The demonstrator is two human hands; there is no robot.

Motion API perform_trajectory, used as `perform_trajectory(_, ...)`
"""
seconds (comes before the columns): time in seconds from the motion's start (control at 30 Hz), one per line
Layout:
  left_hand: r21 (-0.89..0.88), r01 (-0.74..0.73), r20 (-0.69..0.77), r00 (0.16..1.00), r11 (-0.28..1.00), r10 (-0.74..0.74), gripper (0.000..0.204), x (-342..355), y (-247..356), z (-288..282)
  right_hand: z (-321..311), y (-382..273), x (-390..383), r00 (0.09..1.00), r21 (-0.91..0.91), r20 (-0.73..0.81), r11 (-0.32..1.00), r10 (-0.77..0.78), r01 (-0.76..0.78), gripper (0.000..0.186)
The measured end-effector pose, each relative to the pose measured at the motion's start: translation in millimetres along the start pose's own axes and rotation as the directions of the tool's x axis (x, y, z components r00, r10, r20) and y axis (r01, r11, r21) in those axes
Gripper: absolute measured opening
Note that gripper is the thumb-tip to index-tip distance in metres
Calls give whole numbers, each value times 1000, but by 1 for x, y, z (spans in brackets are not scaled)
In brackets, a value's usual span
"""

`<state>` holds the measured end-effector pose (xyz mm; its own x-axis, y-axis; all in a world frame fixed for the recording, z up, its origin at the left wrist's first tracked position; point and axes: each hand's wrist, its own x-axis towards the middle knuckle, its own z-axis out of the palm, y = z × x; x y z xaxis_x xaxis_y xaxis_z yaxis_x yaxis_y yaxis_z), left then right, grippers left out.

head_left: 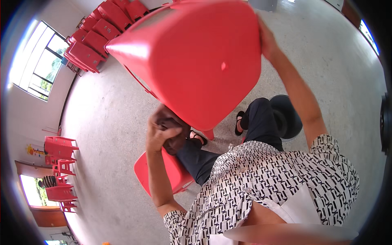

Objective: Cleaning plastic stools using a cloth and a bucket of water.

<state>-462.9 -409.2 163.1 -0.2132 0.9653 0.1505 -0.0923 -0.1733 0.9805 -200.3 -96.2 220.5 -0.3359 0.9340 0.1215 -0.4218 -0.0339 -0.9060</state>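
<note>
A large red plastic stool is tilted up in front of me, its broad smooth face toward me. My right hand grips its right edge; the fingertips are hidden behind the rim. Bunched in my left hand is a dark brown cloth, close to the stool's lower left edge. I cannot tell whether the cloth touches the stool. Below my left hand, a second red stool stands on the floor beside my leg.
A dark round bucket stands beside my right leg. Stacked red plastic chairs line the far left wall under a window. Several red stools stand along the left wall near a doorway. A grey container shows at the far edge.
</note>
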Motion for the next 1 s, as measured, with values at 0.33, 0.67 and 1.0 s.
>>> perform_trajectory(0.33,541,252,24,949,803,-314,62,-61,-224,8,-162,224,-94,963,-187,228,977,146,-104,35)
perform_trajectory(0.67,695,363,-177,923,620,-341,56,-117,-206,43,-155,194,-126,944,-394,222,908,245,-142,44)
perform_trajectory(1.0,714,301,-139,946,632,-292,42,-141,-178,48,-19,67,-51,911,-703,412,631,-15,329,60)
